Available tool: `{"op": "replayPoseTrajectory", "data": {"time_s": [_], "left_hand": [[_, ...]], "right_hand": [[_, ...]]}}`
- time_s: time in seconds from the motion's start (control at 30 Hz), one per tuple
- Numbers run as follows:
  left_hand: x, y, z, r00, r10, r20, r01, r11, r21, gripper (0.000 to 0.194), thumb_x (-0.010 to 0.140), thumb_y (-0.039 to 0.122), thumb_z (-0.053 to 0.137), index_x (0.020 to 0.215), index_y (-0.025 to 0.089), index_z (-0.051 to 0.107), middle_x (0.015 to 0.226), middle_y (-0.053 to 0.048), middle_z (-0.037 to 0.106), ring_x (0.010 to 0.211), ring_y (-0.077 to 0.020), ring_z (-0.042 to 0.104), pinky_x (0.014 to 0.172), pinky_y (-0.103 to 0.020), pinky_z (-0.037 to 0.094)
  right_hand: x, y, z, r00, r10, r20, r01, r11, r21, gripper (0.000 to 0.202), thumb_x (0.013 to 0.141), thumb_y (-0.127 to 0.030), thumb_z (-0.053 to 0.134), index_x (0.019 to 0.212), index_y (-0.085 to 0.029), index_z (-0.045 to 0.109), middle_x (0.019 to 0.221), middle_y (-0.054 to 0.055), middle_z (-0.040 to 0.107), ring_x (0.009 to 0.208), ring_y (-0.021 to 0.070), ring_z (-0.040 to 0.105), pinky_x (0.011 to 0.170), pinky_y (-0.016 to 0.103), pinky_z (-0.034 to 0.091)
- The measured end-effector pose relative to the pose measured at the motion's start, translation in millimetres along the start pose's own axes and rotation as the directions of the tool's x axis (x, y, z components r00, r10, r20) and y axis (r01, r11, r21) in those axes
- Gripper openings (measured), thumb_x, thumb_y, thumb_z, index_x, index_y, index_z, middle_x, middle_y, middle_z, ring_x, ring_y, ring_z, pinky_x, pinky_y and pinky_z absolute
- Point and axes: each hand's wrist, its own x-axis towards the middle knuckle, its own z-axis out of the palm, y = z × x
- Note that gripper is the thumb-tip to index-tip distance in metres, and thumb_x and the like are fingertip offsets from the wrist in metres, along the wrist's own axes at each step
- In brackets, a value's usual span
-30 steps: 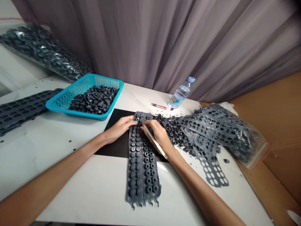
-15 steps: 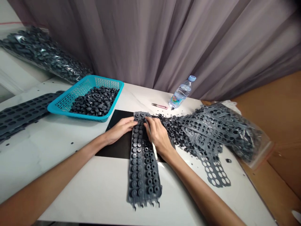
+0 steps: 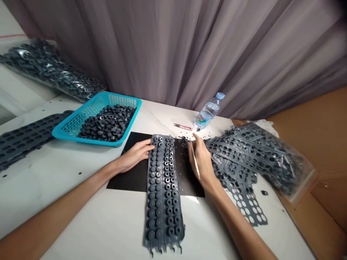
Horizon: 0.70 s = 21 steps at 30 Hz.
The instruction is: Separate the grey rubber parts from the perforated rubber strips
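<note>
A dark grey moulded rubber sheet [image 3: 162, 180] with rows of round, ring-like parts lies lengthwise in front of me. Its far part rests on a black mat [image 3: 135, 177]. My left hand [image 3: 137, 155] grips the sheet's far left edge between its fingers. Off to the right of the sheet, my right hand [image 3: 202, 159] is closed around a thin, pale, stick-like tool [image 3: 195, 160]; its tip is too small to make out. That hand hovers by small loose black bits [image 3: 184, 138] and partly hides the pile behind it.
Left of the mat stands a blue basket [image 3: 77, 141] with many black rings. Behind it leans a filled plastic bag [image 3: 54, 68]. Punched sheets [image 3: 27, 133] lie far left. Pink-handled snips [image 3: 183, 126], a water bottle [image 3: 207, 113], perforated scraps [image 3: 249, 202] and another bag [image 3: 287, 169] are rightward.
My right hand has moved right with the tool, off the sheet's far end toward the loose bits. The left hand stays at the sheet's edge. The view has shifted slightly.
</note>
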Motion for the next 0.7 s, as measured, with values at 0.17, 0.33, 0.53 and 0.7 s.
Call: {"op": "replayPoseTrajectory", "data": {"time_s": [0.17,0.33,0.53,0.7], "left_hand": [[0,-2,-4.0,0.999,-0.049,-0.008,0.048,0.998,-0.038,0.042,0.095,0.037,0.075,0.134,0.021,0.068,0.124,-0.012,0.076,0.107,-0.0261,0.072,0.097,-0.04,0.053],[1,-2,-6.4,0.996,-0.073,-0.049,0.07,0.996,-0.063,0.03,0.096,0.039,0.075,0.113,0.015,0.071,0.112,-0.012,0.078,0.1,-0.0243,0.073,0.094,-0.038,0.053],[-4,11,1.4,0.997,-0.058,0.051,0.059,0.998,-0.021,0.032,0.095,0.035,0.076,0.12,0.016,0.074,0.121,-0.013,0.077,0.116,-0.027,0.071,0.106,-0.04,0.05],[-5,13,3.9,0.987,-0.006,0.162,-0.002,0.999,0.046,0.042,0.097,0.032,0.074,0.136,0.016,0.069,0.128,-0.015,0.076,0.122,-0.0296,0.07,0.112,-0.045,0.048]], "right_hand": [[-14,-35,15,0.975,-0.142,0.171,0.078,0.938,0.337,0.025,0.109,-0.033,0.053,0.132,-0.026,0.057,0.11,0.007,0.073,0.094,0.022,0.072,0.088,0.037,0.061],[-19,-47,28,0.96,-0.226,0.163,0.133,0.887,0.443,0.019,0.109,-0.027,0.051,0.125,-0.024,0.061,0.107,0.007,0.073,0.095,0.021,0.073,0.087,0.033,0.061],[-19,-47,30,0.965,-0.228,0.126,0.145,0.872,0.468,0.017,0.108,-0.027,0.055,0.122,-0.025,0.064,0.106,0.006,0.074,0.091,0.0209,0.074,0.087,0.034,0.062],[-20,-47,26,0.953,-0.256,0.165,0.157,0.877,0.453,0.016,0.109,-0.026,0.054,0.122,-0.024,0.063,0.11,0.007,0.073,0.099,0.0206,0.073,0.09,0.032,0.059]]}}
